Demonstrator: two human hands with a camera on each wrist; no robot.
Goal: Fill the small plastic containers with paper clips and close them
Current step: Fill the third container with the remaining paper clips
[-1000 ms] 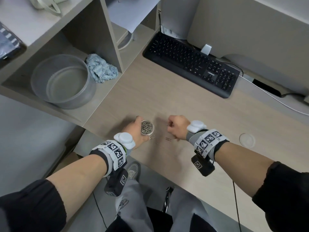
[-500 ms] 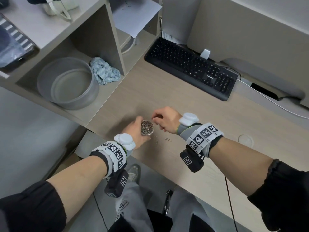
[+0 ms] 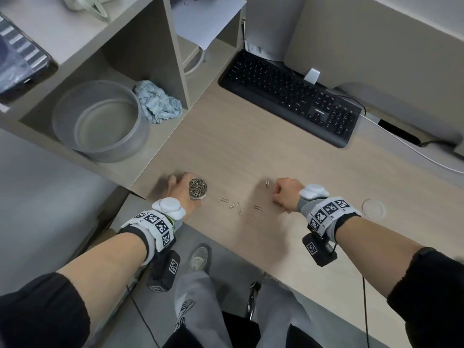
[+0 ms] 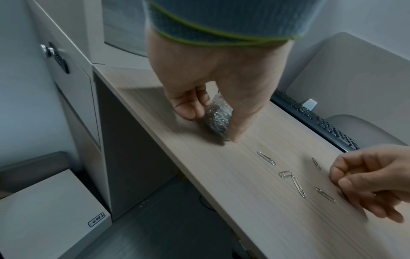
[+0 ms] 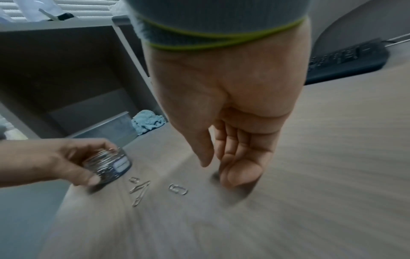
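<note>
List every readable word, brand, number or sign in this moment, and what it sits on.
"LOHGAN"-like brand, letters uncertain: on the black keyboard.
Handwritten tag, upside down, digits unclear: on the white cabinet.
Label, blurred, unreadable: on the small container in the left hand.
Sticker, too small to read: at the monitor's base.
Square coded markers, no words: on the wrist bands.
</note>
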